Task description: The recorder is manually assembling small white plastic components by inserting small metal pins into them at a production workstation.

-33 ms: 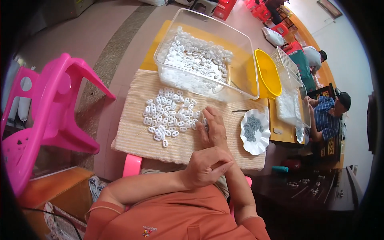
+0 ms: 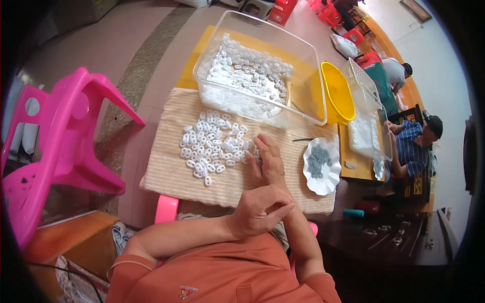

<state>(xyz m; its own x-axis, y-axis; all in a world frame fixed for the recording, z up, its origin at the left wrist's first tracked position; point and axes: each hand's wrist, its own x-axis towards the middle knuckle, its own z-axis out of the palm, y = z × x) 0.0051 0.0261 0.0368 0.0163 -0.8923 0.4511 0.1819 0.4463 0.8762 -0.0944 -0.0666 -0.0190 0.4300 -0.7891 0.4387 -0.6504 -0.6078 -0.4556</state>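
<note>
My right hand (image 2: 270, 164) lies on the striped beige towel (image 2: 227, 194), palm down, thumb and fingers apart. It touches the right edge of a loose pile of small white oval plastic pieces (image 2: 204, 144), each with two dark-looking holes. Some pieces are partly hidden under its fingers. My left hand (image 2: 260, 209) crosses over from the left, its fingers curled over my right wrist and the thumb below. To the right of my right hand sits a white scalloped dish (image 2: 331, 184) holding a heap of small grey pieces (image 2: 319, 161).
Behind the pile stands a large clear bin (image 2: 308, 113) with many white pieces. Beside it are a yellow tub (image 2: 341, 98) and another clear container (image 2: 364, 136). A thin dark tool (image 2: 303, 139) lies near the dish. A pink chair (image 2: 83, 131) stands left; a person (image 2: 411, 146) sits right.
</note>
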